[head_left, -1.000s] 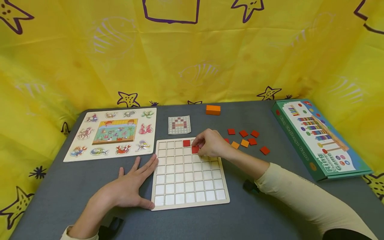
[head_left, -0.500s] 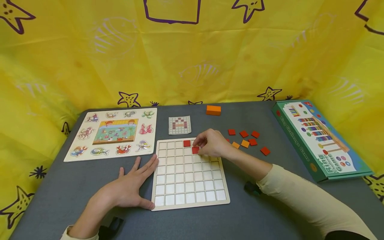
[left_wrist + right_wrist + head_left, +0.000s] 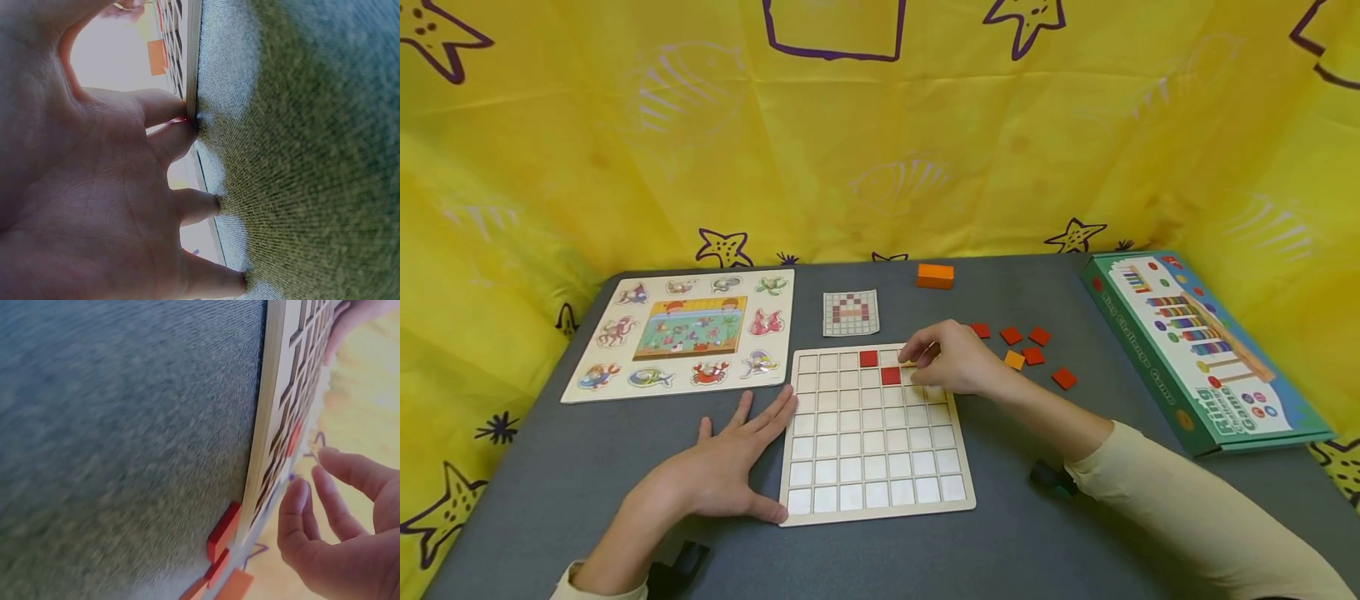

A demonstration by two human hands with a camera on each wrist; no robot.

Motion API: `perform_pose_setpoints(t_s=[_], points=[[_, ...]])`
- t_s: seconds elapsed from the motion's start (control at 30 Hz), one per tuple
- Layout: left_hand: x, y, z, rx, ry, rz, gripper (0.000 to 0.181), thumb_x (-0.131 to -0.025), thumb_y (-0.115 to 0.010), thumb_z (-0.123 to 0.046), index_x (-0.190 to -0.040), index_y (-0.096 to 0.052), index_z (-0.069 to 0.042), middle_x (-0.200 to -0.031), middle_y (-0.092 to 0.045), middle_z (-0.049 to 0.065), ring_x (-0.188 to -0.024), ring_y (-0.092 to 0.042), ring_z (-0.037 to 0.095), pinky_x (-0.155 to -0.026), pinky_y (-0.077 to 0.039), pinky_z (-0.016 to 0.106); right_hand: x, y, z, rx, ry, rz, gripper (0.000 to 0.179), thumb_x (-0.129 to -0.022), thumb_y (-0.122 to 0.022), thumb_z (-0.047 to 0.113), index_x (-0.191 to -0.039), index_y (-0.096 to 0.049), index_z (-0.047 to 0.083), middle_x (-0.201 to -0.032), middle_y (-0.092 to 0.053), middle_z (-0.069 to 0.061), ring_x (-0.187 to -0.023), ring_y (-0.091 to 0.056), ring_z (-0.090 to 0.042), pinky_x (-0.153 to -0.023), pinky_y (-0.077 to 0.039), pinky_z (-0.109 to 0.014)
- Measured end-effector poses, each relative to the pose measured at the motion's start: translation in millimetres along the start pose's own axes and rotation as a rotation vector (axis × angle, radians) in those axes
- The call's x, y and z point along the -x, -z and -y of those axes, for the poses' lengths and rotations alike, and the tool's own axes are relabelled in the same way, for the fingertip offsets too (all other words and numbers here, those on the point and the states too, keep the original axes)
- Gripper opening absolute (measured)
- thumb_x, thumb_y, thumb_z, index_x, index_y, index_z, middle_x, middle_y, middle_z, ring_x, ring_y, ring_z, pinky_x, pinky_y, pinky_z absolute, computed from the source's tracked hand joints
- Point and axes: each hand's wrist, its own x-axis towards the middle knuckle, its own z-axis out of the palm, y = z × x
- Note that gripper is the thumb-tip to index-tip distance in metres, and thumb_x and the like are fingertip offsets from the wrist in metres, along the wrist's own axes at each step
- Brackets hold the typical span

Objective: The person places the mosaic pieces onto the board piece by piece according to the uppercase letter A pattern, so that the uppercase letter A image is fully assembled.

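Note:
A square wooden grid board (image 3: 880,467) lies flat on the table. One red tile (image 3: 868,358) sits in its far row, and a second red tile (image 3: 891,376) is one cell nearer and to the right. Just right of that tile, my right hand (image 3: 958,358) hovers over the board's far right part, fingers loosely bent and holding nothing in the right wrist view. My left hand (image 3: 722,462) rests with spread fingers at the board's left edge; its thumb touches the near left corner. In the left wrist view, fingertips (image 3: 181,134) meet the board's side.
Several loose tiles, red (image 3: 1064,379) and orange (image 3: 1014,360), lie right of the board. Behind it are a pattern card (image 3: 850,313) and an orange block (image 3: 936,276). A sea-animal puzzle (image 3: 623,357) lies left; a green game box (image 3: 1210,350) stands right.
My right hand has let go of the second red tile and moved slightly right, leaving it in its cell. My left hand stays in place.

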Motion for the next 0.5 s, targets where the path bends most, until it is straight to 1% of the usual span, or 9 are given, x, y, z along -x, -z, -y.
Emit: perform_pose_setpoints(t_s=[0.13, 0.3, 0.5], points=[[-0.1, -0.2, -0.3, -0.001, 0.005, 0.002, 0.136, -0.066, -0.091, -0.063, -0.169, -0.009, -0.029, -0.177, 0.002, -0.005, -0.158, 0.006, 0.054, -0.1, 0.003, 0.093, 5.4, 6, -6, 0.002, 0.008, -0.023, 0.025, -0.081, -0.079, 0.003, -0.104, -0.08, 0.009, -0.102, -0.078, -0.008, -0.088, -0.068, -0.019, -0.073, -0.055, -0.029], [0.3, 0.2, -0.7, 0.002, 0.008, 0.005, 0.136, -0.066, -0.091, -0.062, -0.169, -0.009, -0.029, -0.177, 0.002, -0.005, -0.158, 0.007, 0.054, -0.1, 0.004, 0.093, 12.6, 13, -10, 0.009, -0.015, -0.041, 0.025, -0.082, -0.081, 0.007, -0.107, -0.08, 0.011, -0.104, -0.077, -0.006, -0.092, -0.069, -0.02, -0.076, -0.056, -0.031], [-0.1, -0.3, -0.6, -0.001, 0.003, 0.003, 0.136, -0.066, -0.091, -0.062, -0.169, -0.009, -0.029, -0.177, 0.002, -0.005, -0.158, 0.006, 0.054, -0.1, 0.004, 0.093, 22.0, 19, -15, -0.001, -0.033, -0.05, 0.022, -0.084, -0.081, 0.007, -0.106, -0.08, 0.01, -0.106, -0.077, -0.009, -0.091, -0.068, -0.019, -0.079, -0.056, -0.033]])
